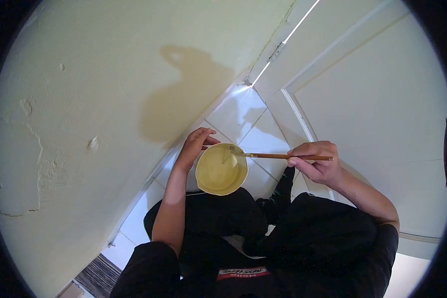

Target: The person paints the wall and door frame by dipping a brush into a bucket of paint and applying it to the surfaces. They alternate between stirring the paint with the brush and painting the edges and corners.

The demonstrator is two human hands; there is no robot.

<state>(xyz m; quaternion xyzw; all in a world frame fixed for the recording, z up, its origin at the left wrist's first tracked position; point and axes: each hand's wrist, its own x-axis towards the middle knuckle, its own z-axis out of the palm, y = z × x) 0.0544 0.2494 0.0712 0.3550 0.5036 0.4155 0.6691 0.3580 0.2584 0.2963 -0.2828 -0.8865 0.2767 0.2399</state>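
Observation:
My left hand (196,145) is at the upper left side of a pale yellow bowl (218,171), fingers curled against its rim; part of the grip is hidden behind the bowl. The bowl has a small pouring lip and a yellowish inside, perhaps with liquid of the same colour. Between the thumb and fingers of my right hand (318,161) is the wooden handle of a thin brush (268,156). Its bristle end reaches over the bowl's right rim and touches or nearly touches the inside wall.
On the left rises a cream wall (84,89) with cracks and flaking patches. A white door (372,94) stands at the right, light showing through its hinge gap. White floor tiles (258,134) lie between them. My bent legs (218,213) are under the bowl. A dark striped mat (98,275) lies lower left.

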